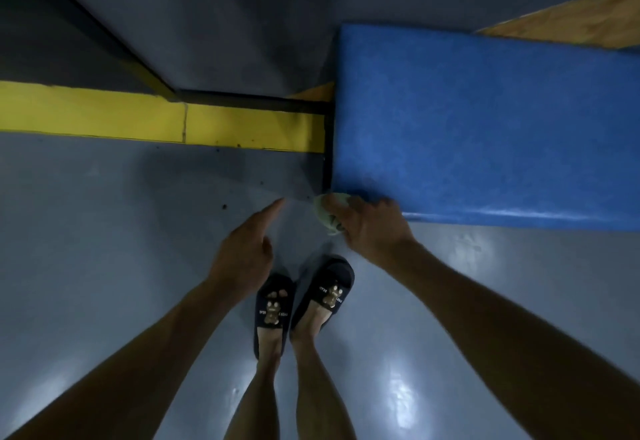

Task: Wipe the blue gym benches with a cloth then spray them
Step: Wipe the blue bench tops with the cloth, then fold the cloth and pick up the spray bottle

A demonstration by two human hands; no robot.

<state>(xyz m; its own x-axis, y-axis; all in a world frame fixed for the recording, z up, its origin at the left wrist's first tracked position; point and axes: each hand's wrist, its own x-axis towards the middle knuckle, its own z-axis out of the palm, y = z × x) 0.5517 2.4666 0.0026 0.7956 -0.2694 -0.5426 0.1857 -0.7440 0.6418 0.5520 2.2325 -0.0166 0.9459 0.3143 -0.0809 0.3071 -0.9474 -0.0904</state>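
One blue bench, one cloth gripped in right hand, left hand loosely spread.

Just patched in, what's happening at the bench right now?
A person stands on the grey floor beside a blue bench, looking down at their own hands and slippers. The right hand grips a pale cloth bunched at the near corner of the bench pad, at its edge. The left hand hangs free over the floor with fingers relaxed, holding nothing. No spray bottle shows in this view.
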